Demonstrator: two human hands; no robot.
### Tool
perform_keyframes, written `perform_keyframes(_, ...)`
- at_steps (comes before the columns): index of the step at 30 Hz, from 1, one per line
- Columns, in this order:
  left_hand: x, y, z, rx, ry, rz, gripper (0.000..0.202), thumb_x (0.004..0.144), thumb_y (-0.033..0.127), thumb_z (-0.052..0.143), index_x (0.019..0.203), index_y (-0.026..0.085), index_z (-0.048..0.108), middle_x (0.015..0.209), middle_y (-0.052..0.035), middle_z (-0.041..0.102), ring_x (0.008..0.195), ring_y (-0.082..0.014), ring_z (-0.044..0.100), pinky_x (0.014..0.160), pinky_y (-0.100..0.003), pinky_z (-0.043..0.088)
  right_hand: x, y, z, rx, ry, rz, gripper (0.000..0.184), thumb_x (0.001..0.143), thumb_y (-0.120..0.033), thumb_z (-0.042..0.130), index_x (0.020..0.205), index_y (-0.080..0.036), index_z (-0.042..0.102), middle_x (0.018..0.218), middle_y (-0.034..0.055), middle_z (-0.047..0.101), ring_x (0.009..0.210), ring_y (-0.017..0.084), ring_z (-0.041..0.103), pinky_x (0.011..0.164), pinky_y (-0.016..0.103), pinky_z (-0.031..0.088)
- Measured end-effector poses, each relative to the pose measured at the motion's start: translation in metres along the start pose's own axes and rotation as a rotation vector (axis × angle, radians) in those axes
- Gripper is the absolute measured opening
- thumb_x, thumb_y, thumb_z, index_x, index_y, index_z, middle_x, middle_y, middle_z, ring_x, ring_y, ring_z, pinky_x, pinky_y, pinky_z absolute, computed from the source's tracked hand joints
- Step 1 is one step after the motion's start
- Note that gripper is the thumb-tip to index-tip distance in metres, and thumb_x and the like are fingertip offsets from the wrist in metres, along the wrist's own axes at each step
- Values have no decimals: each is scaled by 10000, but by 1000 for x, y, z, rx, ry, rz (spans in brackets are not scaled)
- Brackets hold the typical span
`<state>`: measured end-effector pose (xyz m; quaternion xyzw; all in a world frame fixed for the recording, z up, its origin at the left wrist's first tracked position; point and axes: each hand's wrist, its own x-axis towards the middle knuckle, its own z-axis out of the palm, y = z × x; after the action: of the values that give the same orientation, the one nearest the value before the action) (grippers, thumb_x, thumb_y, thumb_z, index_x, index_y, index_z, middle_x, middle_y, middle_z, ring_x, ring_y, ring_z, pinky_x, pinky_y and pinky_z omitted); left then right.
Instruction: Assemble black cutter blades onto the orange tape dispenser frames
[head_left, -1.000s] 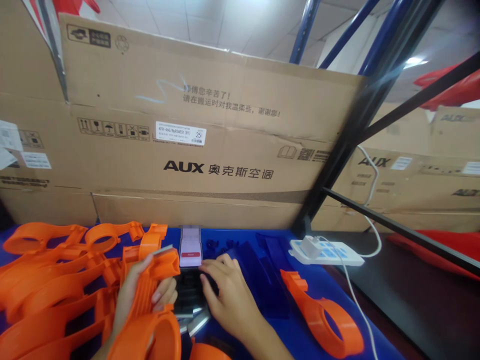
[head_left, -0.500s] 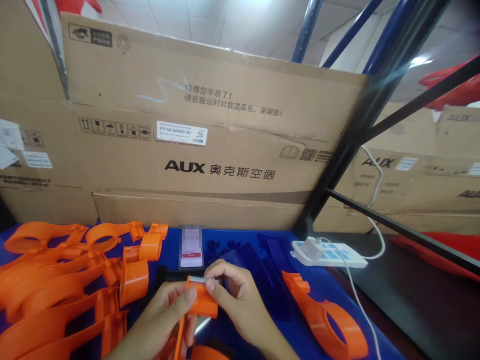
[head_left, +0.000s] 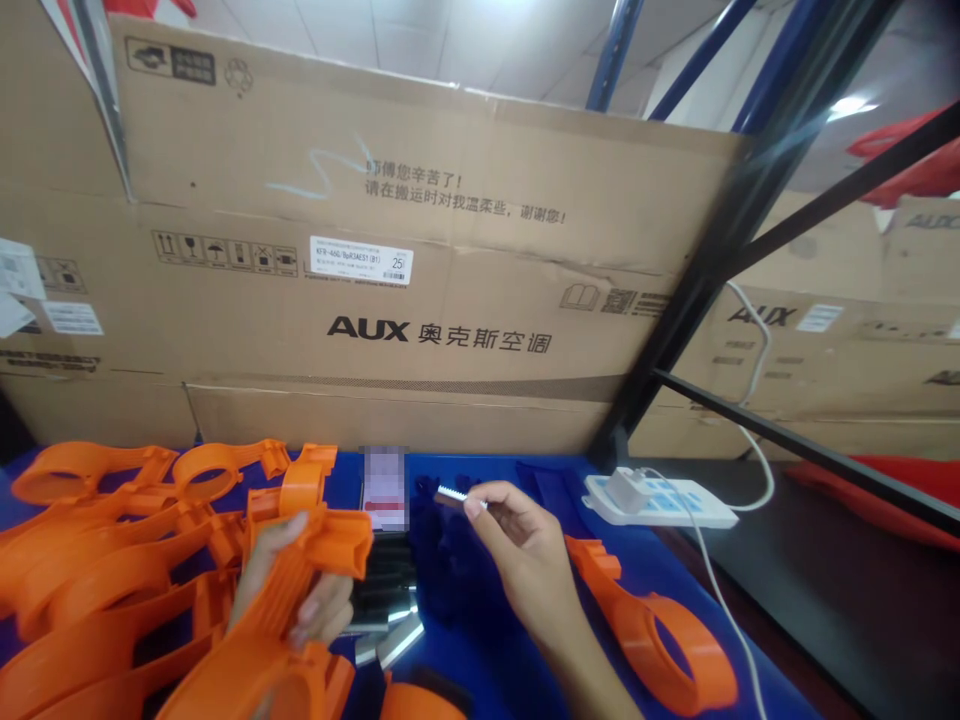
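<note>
My left hand [head_left: 304, 600] is wrapped round an orange plastic tape-dispenser body [head_left: 289, 610], held tilted over the blue table near the bottom left. My right hand [head_left: 517, 550] is raised to the right of it and pinches a small serrated metal blade [head_left: 454, 494] between thumb and finger. The blade points left, above a phone [head_left: 384, 488] lying on the table. Several flat metal blades [head_left: 390, 625] lie in a dark stack between my hands.
A heap of orange dispenser bodies [head_left: 112, 540] fills the left of the blue table [head_left: 480, 670]. One more orange body [head_left: 649, 625] lies to the right. Dark blue plastic parts [head_left: 465, 570] sit mid-table. A white power strip [head_left: 660, 500] and cable lie right; cardboard boxes [head_left: 420, 260] stand behind.
My hands have come apart. The right hand lifted up and right with the metal blade, and the left hand drew the orange body down to the left.
</note>
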<state>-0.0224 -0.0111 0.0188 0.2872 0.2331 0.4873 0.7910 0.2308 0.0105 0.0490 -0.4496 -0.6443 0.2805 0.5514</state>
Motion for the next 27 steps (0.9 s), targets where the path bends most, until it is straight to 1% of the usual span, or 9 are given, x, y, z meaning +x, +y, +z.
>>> perform_keyframes(2,-2,6,0,-98,-21,87,565,926,671,531,549,251,554,354,35,360,308,-101,329,334,-238,270,2,-2,-7,-133,-75,-79,120,951,-302,671,860,-227,697,917,44,671,913,234,621,880,402,494)
perform_keyframes(5,-4,9,4,-174,-3,129,493,958,616,530,634,249,591,398,30,414,332,-105,358,347,-236,294,0,-10,-9,-311,-379,-190,89,893,-196,715,830,-254,739,1171,62,636,1173,281,579,1049,500,441)
perform_keyframes(7,-3,6,5,-192,-10,93,490,963,596,538,633,238,591,417,22,441,349,-101,372,364,-235,301,-5,-14,-4,-359,-558,-225,113,861,-168,747,844,-277,769,1258,52,595,1227,288,554,1055,512,447)
perform_keyframes(10,0,1,3,-175,-49,61,543,977,594,504,582,225,560,395,25,407,346,-95,352,368,-230,267,-12,-10,7,-420,-670,-263,138,824,-162,786,843,-298,796,1227,44,581,1185,291,548,1021,514,466)
perform_keyframes(16,5,-5,4,-82,-54,2,611,953,643,487,528,208,545,396,29,389,367,-98,349,385,-236,270,-18,-4,18,-556,-684,-249,190,747,-121,819,835,-285,783,1161,55,568,1094,303,528,1002,554,453)
perform_keyframes(20,6,-7,11,33,106,-6,610,899,664,589,520,185,576,421,12,476,374,-114,434,409,-251,357,-14,-14,12,-403,-602,-242,78,929,-249,699,973,-283,754,1146,64,595,1076,272,556,980,492,484)
perform_keyframes(22,7,-10,14,47,184,49,512,902,602,655,621,175,638,530,-5,609,482,-142,567,518,-257,475,-12,-19,6,-245,-542,-243,180,1031,-351,569,1105,-286,720,1122,68,629,1073,256,584,978,463,497)
perform_keyframes(24,7,-14,17,10,237,139,378,905,545,701,797,183,694,704,-12,720,656,-175,678,656,-273,550,-12,-23,1,-89,-527,-256,348,1066,-497,470,1287,-294,647,1142,76,658,1059,251,618,964,438,521)
perform_keyframes(27,9,-19,19,-3,327,314,356,867,517,769,1033,215,680,917,-26,776,830,-220,741,719,-313,600,-17,-22,-1,14,-523,-313,697,983,-740,442,1514,-290,462,1413,125,578,1247,309,589,1060,468,498)
